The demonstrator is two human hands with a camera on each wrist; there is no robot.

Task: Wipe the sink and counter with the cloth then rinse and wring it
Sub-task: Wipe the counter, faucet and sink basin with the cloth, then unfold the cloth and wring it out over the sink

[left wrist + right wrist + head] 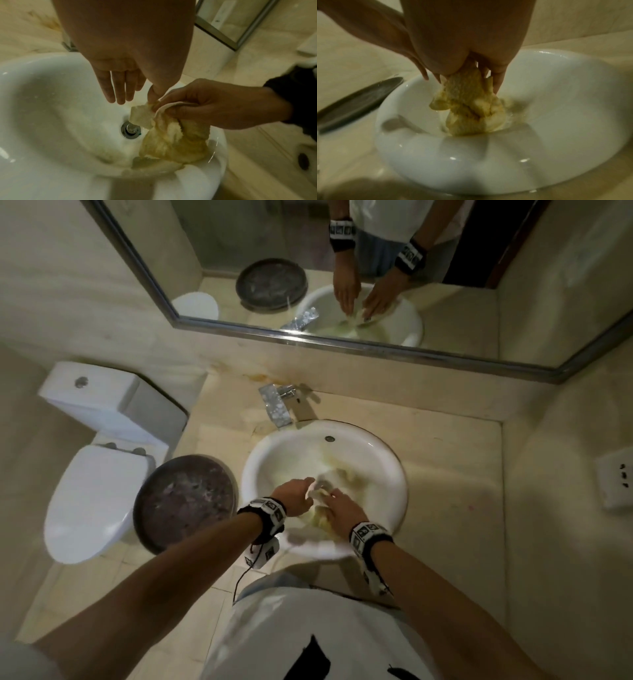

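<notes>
My right hand (216, 106) has its grip curled round the top of the soggy yellow-stained cloth (173, 139), which hangs into the round white ceramic sink (270, 450), low end on the basin's near wall beside the chrome drain (130, 129). My left hand (120, 83) holds nothing, fingers straight, thumb touching the cloth's upper edge. The beige stone bench (455, 474) lies bare to the right; to the left a dark round tray (185, 501) crowds the sink's rim. The head view blurs both hands; my right palm hides where the cloth is gripped.
</notes>
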